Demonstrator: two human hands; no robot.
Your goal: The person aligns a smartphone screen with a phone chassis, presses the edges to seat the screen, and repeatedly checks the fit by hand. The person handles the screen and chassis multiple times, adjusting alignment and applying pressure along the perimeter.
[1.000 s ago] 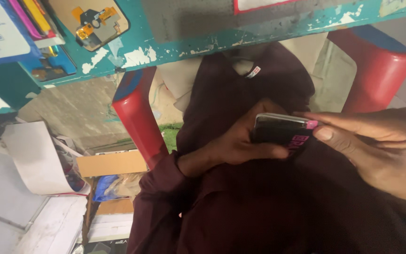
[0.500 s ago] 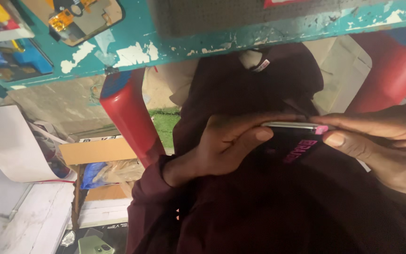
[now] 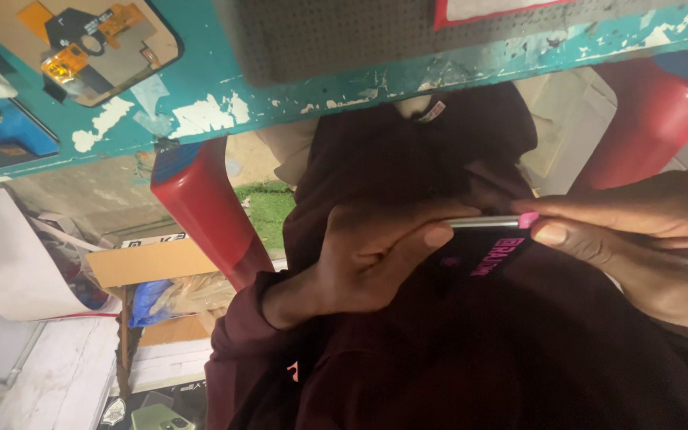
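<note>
Leftmost: white curled sheet (image 3: 9, 263), cardboard boxes (image 3: 153, 263), glossy red table leg (image 3: 209, 215) under a teal table edge (image 3: 280, 95) with chipped paint; a phone back panel (image 3: 89, 48) with an orange flex strip lies on it. Centre: left hand (image 3: 368, 255), fingers curled, clasping one end of a thin flat phone (image 3: 483, 223) seen edge-on, metallic rim, held over a maroon garment (image 3: 439, 342). Right: right hand (image 3: 646, 247), thumb and forefinger pinching the phone's far end at a small pink tab (image 3: 528, 219), apparently to steady it between both hands.
</note>
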